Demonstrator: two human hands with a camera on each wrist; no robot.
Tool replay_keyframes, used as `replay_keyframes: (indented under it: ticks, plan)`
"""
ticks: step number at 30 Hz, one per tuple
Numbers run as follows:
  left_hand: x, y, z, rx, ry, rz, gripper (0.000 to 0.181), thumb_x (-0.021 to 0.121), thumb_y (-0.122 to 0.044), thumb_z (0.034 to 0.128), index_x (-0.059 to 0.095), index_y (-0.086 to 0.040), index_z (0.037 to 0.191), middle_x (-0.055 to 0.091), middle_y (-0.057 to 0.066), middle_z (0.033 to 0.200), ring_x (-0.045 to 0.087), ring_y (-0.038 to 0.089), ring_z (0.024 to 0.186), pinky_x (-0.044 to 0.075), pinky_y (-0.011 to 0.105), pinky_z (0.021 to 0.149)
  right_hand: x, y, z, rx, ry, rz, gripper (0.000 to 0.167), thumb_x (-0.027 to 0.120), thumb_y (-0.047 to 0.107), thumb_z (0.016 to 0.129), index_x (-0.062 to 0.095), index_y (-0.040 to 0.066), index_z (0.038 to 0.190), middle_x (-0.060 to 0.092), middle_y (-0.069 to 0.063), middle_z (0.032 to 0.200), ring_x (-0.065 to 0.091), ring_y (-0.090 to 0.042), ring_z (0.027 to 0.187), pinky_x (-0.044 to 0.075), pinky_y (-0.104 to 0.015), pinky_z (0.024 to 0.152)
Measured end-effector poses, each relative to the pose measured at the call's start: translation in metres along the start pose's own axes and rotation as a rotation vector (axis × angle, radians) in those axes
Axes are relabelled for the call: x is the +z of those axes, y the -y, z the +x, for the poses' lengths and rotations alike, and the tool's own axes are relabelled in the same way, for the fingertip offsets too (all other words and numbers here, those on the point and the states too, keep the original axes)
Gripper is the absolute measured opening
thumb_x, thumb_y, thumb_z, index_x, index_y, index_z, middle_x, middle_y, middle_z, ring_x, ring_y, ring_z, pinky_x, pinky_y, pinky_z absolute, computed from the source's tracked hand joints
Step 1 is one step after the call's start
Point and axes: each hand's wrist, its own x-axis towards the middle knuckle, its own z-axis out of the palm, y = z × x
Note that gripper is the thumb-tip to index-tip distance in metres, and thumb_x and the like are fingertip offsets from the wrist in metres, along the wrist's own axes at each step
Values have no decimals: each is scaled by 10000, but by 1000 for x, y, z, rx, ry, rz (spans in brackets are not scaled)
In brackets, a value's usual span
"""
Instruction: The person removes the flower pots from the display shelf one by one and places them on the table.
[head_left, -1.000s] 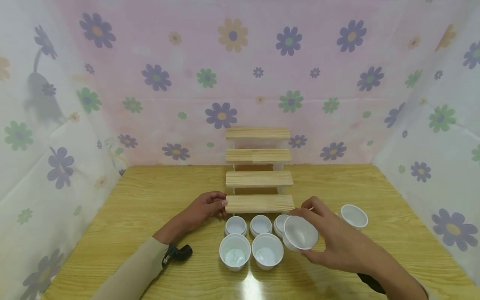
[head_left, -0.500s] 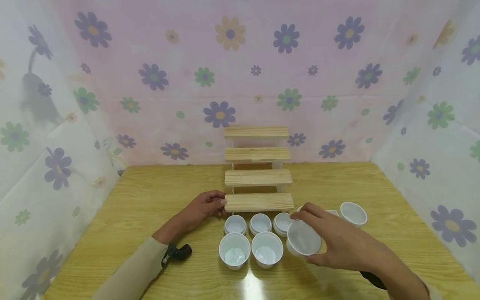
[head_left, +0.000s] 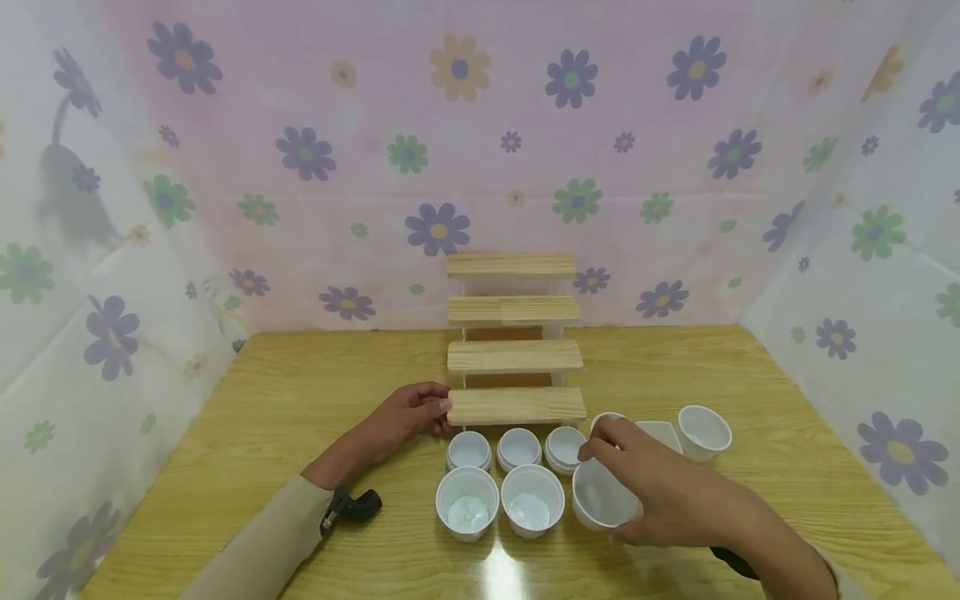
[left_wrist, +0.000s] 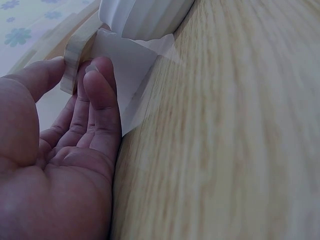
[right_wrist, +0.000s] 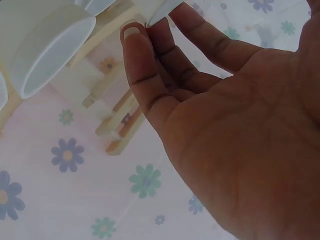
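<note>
In the head view, a wooden four-tier stand, better called a step shelf (head_left: 517, 406), stands at the middle. My left hand (head_left: 408, 417) grips the left end of its lowest board (left_wrist: 72, 62), thumb against the end and fingers beneath. My right hand (head_left: 667, 483) holds a white cup (head_left: 600, 498) by its rim, at the right of the front row. In the right wrist view, the fingertips (right_wrist: 137, 37) meet a sliver of white rim. Two white cups (head_left: 532, 502) stand to its left. Behind them is a row of three smaller white cups (head_left: 519, 448).
Past my right hand, another white cup (head_left: 705, 429) stands at the right. A white squarish dish (head_left: 662, 432) and a round white rim (head_left: 606, 419) are partly hidden by the hand. Flowered cloth (head_left: 517, 167) encloses the back and sides of the wooden table (head_left: 337, 358).
My right hand has brought the white cup right and down, beside the two front cups, and its opening has turned upward. My left hand stays on the shelf.
</note>
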Motion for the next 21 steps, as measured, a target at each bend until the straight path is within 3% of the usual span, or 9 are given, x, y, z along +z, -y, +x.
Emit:
replay_keyframes:
  ticks: [6, 21]
  plan:
    - [-1, 0, 0, 5, 11, 2, 420, 566, -225, 1125, 509, 94, 1392, 689, 105, 1061, 680, 176, 971, 583, 266, 841, 5, -1, 3, -23, 41, -52, 815, 1030, 236, 638, 572, 149, 1306, 476, 104, 1254, 478, -135, 1187, 551, -335, 938]
    - [-2, 3, 2, -1, -4, -4, 412, 572, -204, 1120, 510, 89, 1403, 697, 110, 1037, 687, 169, 959, 590, 270, 831, 13, -2, 8, -50, 41, -145, 849, 1038, 230, 586, 584, 124, 1296, 485, 84, 1245, 464, -150, 1171, 523, -399, 970]
